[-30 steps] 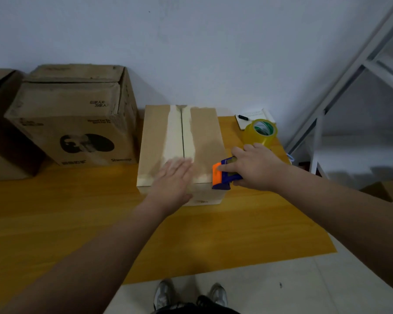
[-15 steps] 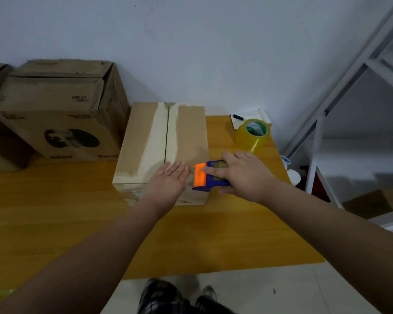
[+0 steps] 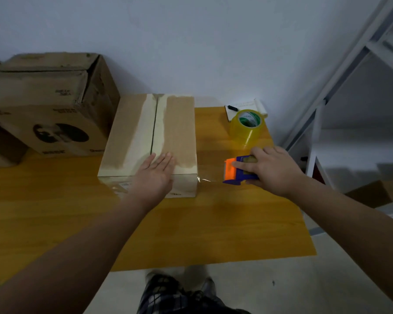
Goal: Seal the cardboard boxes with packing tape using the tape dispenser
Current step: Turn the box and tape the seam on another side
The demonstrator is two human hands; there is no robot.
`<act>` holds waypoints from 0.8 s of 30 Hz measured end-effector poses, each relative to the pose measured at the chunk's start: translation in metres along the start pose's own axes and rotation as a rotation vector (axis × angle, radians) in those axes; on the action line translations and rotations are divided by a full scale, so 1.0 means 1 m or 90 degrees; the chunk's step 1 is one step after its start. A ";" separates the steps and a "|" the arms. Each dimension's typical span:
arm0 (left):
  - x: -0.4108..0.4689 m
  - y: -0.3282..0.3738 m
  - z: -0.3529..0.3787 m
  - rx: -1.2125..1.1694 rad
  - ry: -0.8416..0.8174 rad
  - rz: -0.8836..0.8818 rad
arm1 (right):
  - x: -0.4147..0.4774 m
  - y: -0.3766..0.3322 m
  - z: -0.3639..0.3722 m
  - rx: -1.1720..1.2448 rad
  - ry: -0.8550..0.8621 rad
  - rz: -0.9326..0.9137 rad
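The tabletop (image 3: 213, 223) carries the box (image 3: 150, 141), its seam facing up, near edge under my flat, released left hand (image 3: 156, 172). My right hand (image 3: 270, 169), clenched on the dispenser (image 3: 237, 172), has just pulled clear of the box's right side, drawing out a tape (image 3: 208, 179) strip: I judge cutting comes next.

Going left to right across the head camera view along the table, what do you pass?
Printed cardboard box → plain cardboard box → left hand → tape dispenser → right hand
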State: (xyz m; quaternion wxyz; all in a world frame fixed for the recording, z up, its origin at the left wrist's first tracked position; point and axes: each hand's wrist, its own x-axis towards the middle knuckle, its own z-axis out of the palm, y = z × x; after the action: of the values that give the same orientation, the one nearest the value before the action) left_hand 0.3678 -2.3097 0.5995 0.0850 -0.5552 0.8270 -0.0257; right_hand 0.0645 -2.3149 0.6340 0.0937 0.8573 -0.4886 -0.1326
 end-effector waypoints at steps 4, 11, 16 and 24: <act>0.001 0.027 -0.004 -0.030 0.032 -0.014 | 0.006 -0.011 0.008 -0.013 -0.008 -0.014; 0.020 0.052 0.009 0.015 0.076 0.079 | 0.004 -0.014 0.022 0.016 0.073 -0.031; 0.020 0.045 0.015 -0.006 0.107 0.103 | -0.020 -0.001 0.046 0.128 0.159 0.020; 0.024 0.043 0.019 -0.003 0.191 0.114 | -0.023 0.005 0.049 0.075 0.150 -0.059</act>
State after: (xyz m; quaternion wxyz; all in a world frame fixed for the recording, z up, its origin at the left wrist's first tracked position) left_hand 0.3230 -2.3145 0.5721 -0.0391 -0.4696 0.8764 -0.0988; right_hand 0.0333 -2.2991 0.5920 0.0940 0.8924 -0.4412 -0.0063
